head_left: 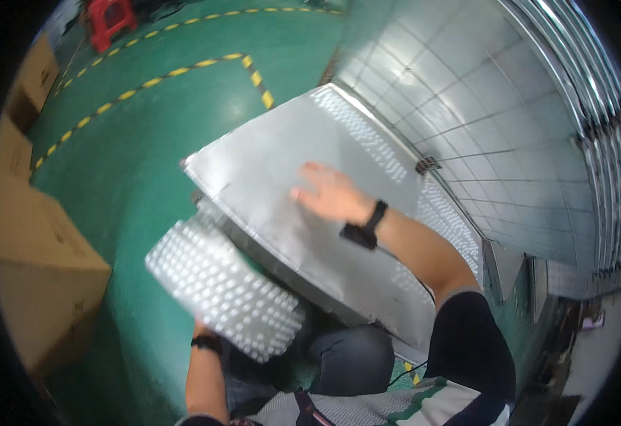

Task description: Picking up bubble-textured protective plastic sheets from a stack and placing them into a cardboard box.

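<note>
Left hand hidden behind blurred tray (225, 287)

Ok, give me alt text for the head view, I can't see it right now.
The person's right hand lies flat on a tilted grey metal sheet, while the left hand, mostly hidden, holds a clear dimpled tray below it. Cardboard boxes stand left on the green floor.

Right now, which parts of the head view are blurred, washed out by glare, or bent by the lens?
Head view: the right hand and the bumpy white tray are motion-smeared; glare whitens the metal sheet; floor stripes and the grid panel curve toward the rim.
</note>
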### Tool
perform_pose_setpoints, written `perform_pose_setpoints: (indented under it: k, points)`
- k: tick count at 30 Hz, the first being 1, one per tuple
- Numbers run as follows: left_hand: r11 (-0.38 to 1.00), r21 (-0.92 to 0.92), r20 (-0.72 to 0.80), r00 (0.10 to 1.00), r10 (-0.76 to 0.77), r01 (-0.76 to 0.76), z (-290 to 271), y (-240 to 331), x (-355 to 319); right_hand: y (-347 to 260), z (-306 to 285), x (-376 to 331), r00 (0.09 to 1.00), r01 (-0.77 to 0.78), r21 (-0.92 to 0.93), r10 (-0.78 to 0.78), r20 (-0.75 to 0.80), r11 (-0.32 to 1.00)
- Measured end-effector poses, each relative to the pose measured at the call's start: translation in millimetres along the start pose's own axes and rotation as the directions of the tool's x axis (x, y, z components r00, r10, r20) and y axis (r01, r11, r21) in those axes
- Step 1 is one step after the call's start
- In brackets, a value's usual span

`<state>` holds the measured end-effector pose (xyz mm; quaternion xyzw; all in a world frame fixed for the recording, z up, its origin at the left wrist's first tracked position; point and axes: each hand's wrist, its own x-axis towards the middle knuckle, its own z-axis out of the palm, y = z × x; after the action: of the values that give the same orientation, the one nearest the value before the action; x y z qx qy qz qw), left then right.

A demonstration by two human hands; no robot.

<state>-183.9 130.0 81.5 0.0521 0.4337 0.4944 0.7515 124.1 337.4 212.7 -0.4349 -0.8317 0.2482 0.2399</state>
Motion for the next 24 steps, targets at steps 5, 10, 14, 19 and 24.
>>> perform_pose_setpoints:
  k: [5,10,14,19,24]
  points:
    - [0.998,0.056,0.072,0.997,-0.002,-0.002,-91,-37,-31,241,8,-31,0.672,-0.717,-0.308,0.737,-0.065,0.626]
    - [0.996,0.088,0.002,1.0,-0.023,0.023,-97,-44,-38,160,9,-33,0.683,-0.616,-0.372,0.706,0.187,0.694]
    - [0.997,0.063,-0.013,0.999,-0.049,0.049,-96,-55,-35,81,17,-52,0.654,-0.503,-0.423,0.652,0.384,0.754]
    - [0.998,-0.035,-0.124,0.991,0.039,-0.044,-77,-39,-34,40,40,-59,0.781,-0.493,-0.347,0.582,0.227,0.798]
    - [0.969,-0.244,-0.188,0.982,-0.006,-0.041,-25,-23,-69,-54,51,-87,0.803,-0.26,-0.171,0.311,0.508,0.95]
